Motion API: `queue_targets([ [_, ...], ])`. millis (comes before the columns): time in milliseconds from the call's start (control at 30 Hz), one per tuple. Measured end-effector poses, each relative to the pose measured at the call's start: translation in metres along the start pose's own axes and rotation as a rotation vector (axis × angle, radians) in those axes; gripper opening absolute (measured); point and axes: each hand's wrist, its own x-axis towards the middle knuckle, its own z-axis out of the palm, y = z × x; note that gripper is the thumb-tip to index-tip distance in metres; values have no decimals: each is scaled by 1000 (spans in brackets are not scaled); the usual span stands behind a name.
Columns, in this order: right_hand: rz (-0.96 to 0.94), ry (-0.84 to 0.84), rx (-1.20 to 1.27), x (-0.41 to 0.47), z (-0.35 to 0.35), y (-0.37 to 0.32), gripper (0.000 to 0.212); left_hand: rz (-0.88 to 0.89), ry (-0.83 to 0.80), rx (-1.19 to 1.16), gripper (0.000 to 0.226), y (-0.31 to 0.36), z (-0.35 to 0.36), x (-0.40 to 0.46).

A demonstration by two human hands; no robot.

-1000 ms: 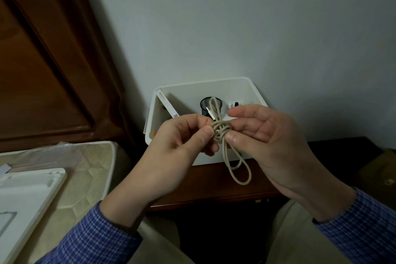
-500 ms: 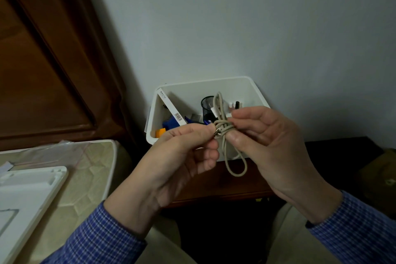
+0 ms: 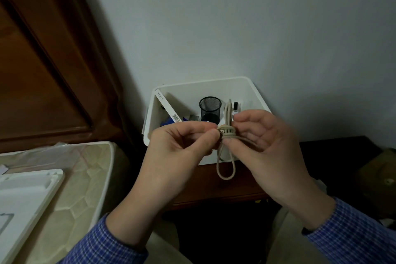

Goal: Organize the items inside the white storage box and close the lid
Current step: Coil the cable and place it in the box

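A beige cable [image 3: 226, 163] is coiled into a small bundle with a wrap around its middle and loops hanging below. My right hand [image 3: 265, 143] holds the bundle between thumb and fingers. My left hand [image 3: 177, 152] pinches the cable's metal plug end at the wrap. Both hands are in front of the open white storage box [image 3: 205, 88], which stands against the wall on a dark wooden stand. Inside it I see a black mesh pen cup [image 3: 210, 109], a long white slim box with a barcode [image 3: 169, 107], blue items and small white pieces. The box's white lid [image 3: 23, 201] lies at lower left.
The lid rests on a quilted mattress [image 3: 85, 178] beside a wooden headboard [image 3: 42, 60]. A grey wall rises behind the box. A dark brownish object [image 3: 379, 178] sits at the right edge. My knees are below the hands.
My left hand has slid lower and rolled, uncovering the box's contents, and now pinches the plug end at the wrap. The hanging loops are shorter. The right hand keeps its hold.
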Motion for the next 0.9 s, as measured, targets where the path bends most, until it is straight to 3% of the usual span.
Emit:
queue_targets([
  [133, 76, -55, 148, 3, 1, -6, 37, -14, 8, -72, 10, 4, 1, 0],
  [300, 125, -86, 259, 6, 4, -10, 39, 245, 69, 145, 11, 7, 2, -4],
  [533, 140, -79, 333, 6, 10, -15, 51, 190, 121, -42, 6, 8, 5, -3],
  [700, 142, -55, 340, 4, 13, -10, 42, 515, 183, 436, 16, 9, 4, -5],
  [800, 77, -46, 234, 3, 11, -10, 38, 611, 69, 539, 21, 11, -2, -7],
  [900, -9, -107, 133, 1, 9, -13, 43, 684, 16, 614, 10, 15, -8, -6],
])
